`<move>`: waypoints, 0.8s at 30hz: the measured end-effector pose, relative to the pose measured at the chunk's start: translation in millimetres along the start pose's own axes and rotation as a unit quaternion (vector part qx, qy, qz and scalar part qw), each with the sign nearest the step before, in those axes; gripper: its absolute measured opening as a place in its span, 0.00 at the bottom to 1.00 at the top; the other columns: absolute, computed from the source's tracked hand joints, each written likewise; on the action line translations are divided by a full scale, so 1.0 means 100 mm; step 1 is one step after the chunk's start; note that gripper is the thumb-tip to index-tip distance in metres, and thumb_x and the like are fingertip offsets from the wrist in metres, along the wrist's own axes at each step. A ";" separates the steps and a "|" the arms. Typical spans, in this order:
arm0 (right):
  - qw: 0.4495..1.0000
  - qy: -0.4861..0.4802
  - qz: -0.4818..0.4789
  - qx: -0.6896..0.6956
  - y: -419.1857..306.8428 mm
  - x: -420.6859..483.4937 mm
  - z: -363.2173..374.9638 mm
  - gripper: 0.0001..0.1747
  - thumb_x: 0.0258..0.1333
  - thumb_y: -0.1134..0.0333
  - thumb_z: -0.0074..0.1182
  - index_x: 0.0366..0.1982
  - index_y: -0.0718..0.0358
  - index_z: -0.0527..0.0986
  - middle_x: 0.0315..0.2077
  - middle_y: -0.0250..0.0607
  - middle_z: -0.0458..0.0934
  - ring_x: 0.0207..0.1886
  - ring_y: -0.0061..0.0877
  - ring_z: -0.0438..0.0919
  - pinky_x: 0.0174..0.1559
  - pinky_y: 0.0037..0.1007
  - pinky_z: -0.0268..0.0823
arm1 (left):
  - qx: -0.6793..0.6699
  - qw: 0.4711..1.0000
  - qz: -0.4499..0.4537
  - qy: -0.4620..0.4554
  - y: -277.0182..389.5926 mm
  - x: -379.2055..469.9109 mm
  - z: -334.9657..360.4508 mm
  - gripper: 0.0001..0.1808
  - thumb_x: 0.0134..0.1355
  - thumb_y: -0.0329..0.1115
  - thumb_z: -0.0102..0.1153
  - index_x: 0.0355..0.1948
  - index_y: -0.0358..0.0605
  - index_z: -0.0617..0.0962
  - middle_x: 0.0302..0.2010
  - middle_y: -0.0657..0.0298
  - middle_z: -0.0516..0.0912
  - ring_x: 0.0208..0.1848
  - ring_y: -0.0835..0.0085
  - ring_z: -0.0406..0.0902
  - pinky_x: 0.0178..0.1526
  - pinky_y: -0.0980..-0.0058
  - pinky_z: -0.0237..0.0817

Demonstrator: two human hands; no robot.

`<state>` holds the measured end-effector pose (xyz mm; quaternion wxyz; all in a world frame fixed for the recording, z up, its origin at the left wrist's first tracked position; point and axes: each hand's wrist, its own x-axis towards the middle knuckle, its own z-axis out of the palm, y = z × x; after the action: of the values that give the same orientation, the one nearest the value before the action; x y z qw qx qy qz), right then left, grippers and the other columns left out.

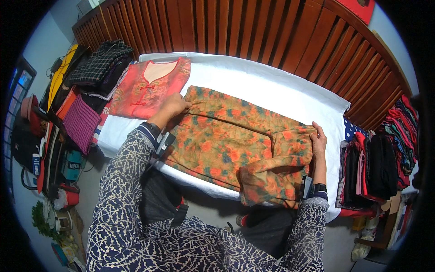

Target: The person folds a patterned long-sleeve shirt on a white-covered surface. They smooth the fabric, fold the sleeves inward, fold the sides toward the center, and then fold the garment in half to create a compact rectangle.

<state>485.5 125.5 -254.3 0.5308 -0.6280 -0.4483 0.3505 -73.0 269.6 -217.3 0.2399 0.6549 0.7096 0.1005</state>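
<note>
An olive-and-orange floral garment (pixel 224 142) lies partly folded on a white cloth (pixel 272 91) before me. My left hand (pixel 175 105) pinches its upper left edge between thumb and fingers. At the right end, my right hand (pixel 318 139) grips the folded edge, its thumb over the fabric. One sleeve doubles back across the near right part of the garment and hangs past the cloth's near edge. Beside my left hand lies a folded red-pink top (pixel 149 88) with a V-neck and knotted fastenings.
A slatted wooden backrest (pixel 238 30) rises behind the cloth. Dark plaid folded clothes (pixel 100 64) are stacked at the left, near a purple checked cloth (pixel 81 119). Several folded garments (pixel 370 166) stand piled at the right. A teal box (pixel 72 165) sits at lower left.
</note>
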 end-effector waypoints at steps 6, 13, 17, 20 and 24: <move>1.000 0.015 -0.009 -0.023 0.08 0.05 0.00 0.29 0.56 0.79 0.48 0.62 0.64 0.72 0.53 0.41 0.78 0.53 0.27 0.77 0.55 0.27 0.69 | -0.187 0.980 -0.026 -0.059 0.03 -0.03 -0.12 0.14 0.54 0.35 0.68 0.33 0.31 0.83 0.25 0.54 0.84 0.27 0.69 0.82 0.30 0.70 0.69; 0.999 0.027 0.015 -0.013 0.13 0.06 -0.06 0.27 0.59 0.77 0.48 0.61 0.63 0.73 0.54 0.41 0.78 0.52 0.26 0.77 0.55 0.27 0.69 | -0.279 0.955 -0.080 -0.057 0.23 -0.02 -0.19 0.08 0.54 0.31 0.64 0.28 0.35 0.81 0.23 0.61 0.80 0.23 0.69 0.78 0.24 0.71 0.67; 0.999 0.022 0.001 -0.024 0.10 0.06 -0.06 0.26 0.59 0.77 0.48 0.61 0.63 0.73 0.53 0.40 0.78 0.52 0.26 0.78 0.55 0.27 0.70 | -0.387 0.914 -0.107 -0.054 0.30 -0.06 -0.16 0.07 0.55 0.31 0.64 0.28 0.38 0.79 0.24 0.63 0.78 0.22 0.69 0.76 0.23 0.71 0.66; 1.000 0.024 -0.008 -0.014 0.08 0.05 -0.03 0.26 0.60 0.76 0.49 0.61 0.64 0.73 0.52 0.40 0.79 0.50 0.25 0.78 0.54 0.27 0.71 | -0.398 0.917 -0.014 -0.014 0.33 -0.24 -0.15 0.07 0.54 0.30 0.65 0.27 0.40 0.78 0.25 0.63 0.77 0.23 0.71 0.75 0.23 0.73 0.65; 0.999 0.031 0.006 -0.011 0.07 0.06 -0.02 0.27 0.58 0.79 0.49 0.61 0.65 0.73 0.52 0.40 0.79 0.50 0.25 0.78 0.53 0.26 0.71 | -0.438 0.898 -0.044 0.003 0.39 -0.20 -0.13 0.08 0.51 0.28 0.67 0.27 0.41 0.77 0.24 0.65 0.76 0.25 0.74 0.74 0.26 0.76 0.65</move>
<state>490.5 130.4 -261.0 0.5355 -0.6469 -0.4316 0.3295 -44.3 257.5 -183.9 0.5046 0.4515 0.6227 0.3921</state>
